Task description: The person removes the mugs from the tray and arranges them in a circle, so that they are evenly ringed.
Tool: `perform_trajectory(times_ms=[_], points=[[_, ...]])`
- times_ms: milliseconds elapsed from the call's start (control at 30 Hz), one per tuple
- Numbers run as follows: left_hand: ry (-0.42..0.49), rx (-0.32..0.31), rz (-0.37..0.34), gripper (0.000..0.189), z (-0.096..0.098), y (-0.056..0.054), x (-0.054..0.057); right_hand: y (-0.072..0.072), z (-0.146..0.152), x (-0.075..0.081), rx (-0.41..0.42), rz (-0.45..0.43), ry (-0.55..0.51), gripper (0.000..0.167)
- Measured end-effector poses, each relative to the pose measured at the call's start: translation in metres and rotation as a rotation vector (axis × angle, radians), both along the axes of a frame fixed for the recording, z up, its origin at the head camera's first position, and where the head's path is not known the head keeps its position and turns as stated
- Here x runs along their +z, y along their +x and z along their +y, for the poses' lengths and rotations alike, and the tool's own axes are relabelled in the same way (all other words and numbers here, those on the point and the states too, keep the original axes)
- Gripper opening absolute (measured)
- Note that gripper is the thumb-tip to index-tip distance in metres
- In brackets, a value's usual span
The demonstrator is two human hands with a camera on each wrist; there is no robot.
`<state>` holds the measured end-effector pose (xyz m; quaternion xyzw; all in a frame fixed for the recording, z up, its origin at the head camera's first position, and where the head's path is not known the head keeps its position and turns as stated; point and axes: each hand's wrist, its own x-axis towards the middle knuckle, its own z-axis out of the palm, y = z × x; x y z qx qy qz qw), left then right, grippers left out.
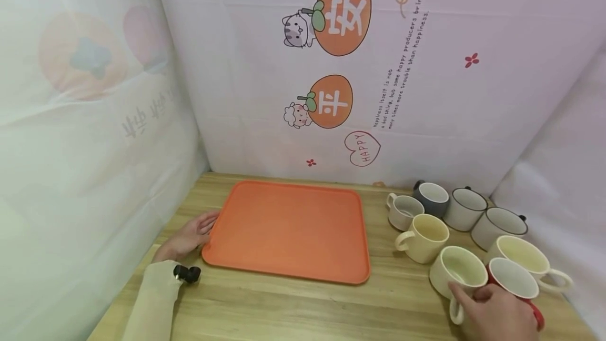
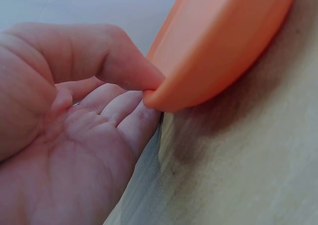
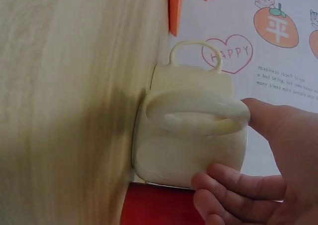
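At the left edge of an orange tray (image 1: pixel 289 230), my left hand (image 1: pixel 191 236) pinches the rim. The left wrist view shows the thumb on top of the rim and the other fingers beside and below it; their tips are partly hidden. My right hand (image 1: pixel 502 314) is at a pale green mug (image 1: pixel 440 275) standing upright on the table. In the right wrist view, its thumb touches the mug near the handle (image 3: pixel 198 125) and curled fingers (image 3: pixel 223 180) lie against the side. A red mug (image 1: pixel 513 278) stands right beside that hand.
Beyond the pale green mug stand two yellow mugs (image 1: pixel 428 236), a small grey-white cup (image 1: pixel 404 212), a dark grey mug (image 1: pixel 432 199) and two white mugs with dark rims (image 1: pixel 466 209). Printed white cloth (image 1: pixel 265 141) walls the wooden table (image 1: pixel 284 309) at the back and sides.
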<state>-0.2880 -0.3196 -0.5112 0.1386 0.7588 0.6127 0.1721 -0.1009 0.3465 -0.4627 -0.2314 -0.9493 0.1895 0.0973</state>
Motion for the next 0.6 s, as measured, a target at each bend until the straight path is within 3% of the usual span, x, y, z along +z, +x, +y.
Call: perform_trajectory(times_ms=[200,500,600], points=[[0.01,-0.015,0.011,0.092,0.001,0.0,0.001,-0.002,-0.001,-0.003,-0.014,0.077,0.02,0.052],[0.009,-0.029,0.028,0.09,0.0,-0.001,0.002,-0.004,-0.003,0.001,-0.019,0.109,0.022,0.054],[-0.038,-0.035,0.037,0.088,-0.001,0.0,0.007,-0.002,-0.008,0.009,0.03,0.16,0.039,0.056]])
